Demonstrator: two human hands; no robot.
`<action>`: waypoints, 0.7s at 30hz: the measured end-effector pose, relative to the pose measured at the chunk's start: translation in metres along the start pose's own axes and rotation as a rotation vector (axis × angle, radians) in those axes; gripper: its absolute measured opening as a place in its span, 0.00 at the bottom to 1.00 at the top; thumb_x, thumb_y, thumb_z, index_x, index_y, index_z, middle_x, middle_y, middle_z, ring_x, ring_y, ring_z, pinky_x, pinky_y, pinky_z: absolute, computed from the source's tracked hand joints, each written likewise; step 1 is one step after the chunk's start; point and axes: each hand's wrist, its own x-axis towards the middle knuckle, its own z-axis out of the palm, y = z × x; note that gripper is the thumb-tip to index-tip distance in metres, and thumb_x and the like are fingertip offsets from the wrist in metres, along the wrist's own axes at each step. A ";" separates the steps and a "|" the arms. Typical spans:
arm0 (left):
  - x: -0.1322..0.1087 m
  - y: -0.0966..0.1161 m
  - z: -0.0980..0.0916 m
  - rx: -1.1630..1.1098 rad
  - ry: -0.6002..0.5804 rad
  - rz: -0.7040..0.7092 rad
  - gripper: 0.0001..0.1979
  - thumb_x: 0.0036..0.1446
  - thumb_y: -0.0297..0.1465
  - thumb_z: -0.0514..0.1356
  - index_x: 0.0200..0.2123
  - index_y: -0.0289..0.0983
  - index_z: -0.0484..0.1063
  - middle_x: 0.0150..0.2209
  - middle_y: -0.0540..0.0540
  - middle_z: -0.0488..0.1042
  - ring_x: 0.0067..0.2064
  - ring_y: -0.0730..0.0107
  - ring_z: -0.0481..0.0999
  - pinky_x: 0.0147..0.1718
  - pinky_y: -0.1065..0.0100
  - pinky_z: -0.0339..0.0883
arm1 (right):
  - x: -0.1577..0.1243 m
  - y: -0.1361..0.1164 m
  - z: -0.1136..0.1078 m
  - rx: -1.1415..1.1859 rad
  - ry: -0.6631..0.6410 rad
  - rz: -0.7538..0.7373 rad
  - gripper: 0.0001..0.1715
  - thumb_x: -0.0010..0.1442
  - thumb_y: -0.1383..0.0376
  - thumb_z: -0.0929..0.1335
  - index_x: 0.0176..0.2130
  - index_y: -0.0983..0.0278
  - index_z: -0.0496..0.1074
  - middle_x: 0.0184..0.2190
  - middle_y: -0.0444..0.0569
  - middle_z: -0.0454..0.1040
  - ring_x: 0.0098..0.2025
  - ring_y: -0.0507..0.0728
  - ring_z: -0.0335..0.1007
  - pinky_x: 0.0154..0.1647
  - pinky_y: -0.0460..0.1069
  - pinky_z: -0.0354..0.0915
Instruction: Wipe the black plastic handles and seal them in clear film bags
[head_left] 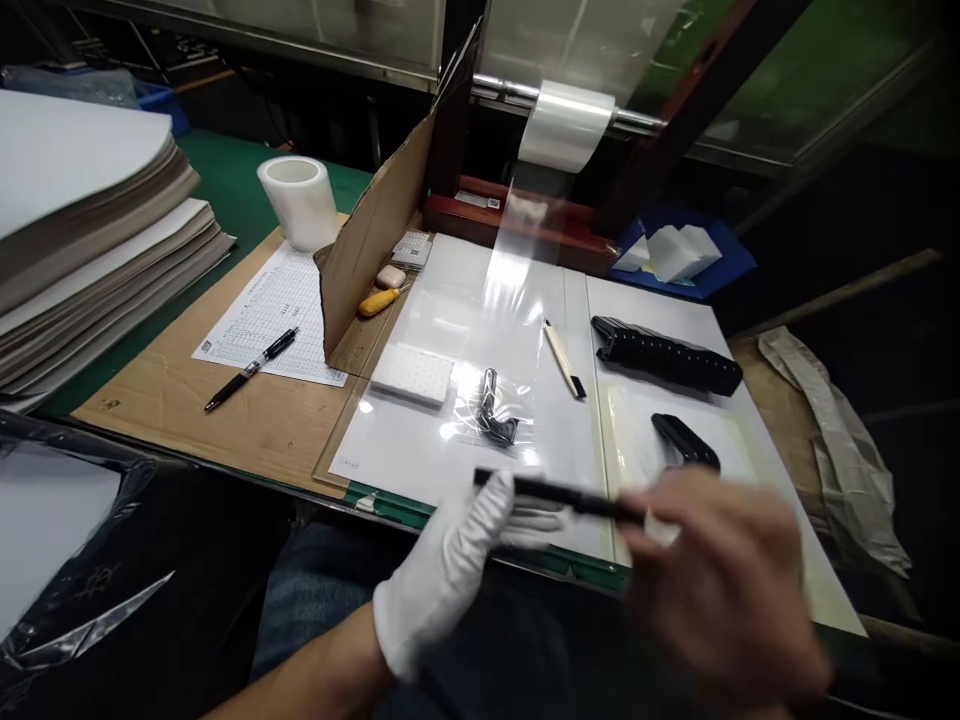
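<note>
A slim black part (559, 493) is held level over the board's front edge. My left hand (457, 560), in a white glove, has its thumb on top of the part's left end and its fingers beneath. At the other end my bare right hand (720, 570), smeared by motion, closes on the part; a small white patch shows by its fingers, too blurred to name. Just beyond my hands an L-shaped black piece (495, 410) lies under clear film (517, 260). Another black piece (686, 440) sits behind my right hand, with a row of nested black pieces (667, 357) farther back.
Film hangs from a roll (568, 125) on a metal bar. A brush-like tool (564, 360) and white foam (412, 375) lie on the board. Left are upright cardboard (382, 210), a yellow-handled tool (379, 302), a pen (251, 370), a tape roll (300, 205) and stacked sheets (97, 250).
</note>
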 end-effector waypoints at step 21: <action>0.056 0.011 -0.070 1.889 0.293 0.646 0.10 0.65 0.29 0.58 0.46 0.37 0.77 0.51 0.39 0.77 0.47 0.50 0.75 0.46 0.50 0.71 | 0.117 0.093 0.099 0.101 -0.538 0.377 0.18 0.68 0.55 0.66 0.50 0.64 0.74 0.33 0.45 0.74 0.34 0.53 0.68 0.38 0.51 0.63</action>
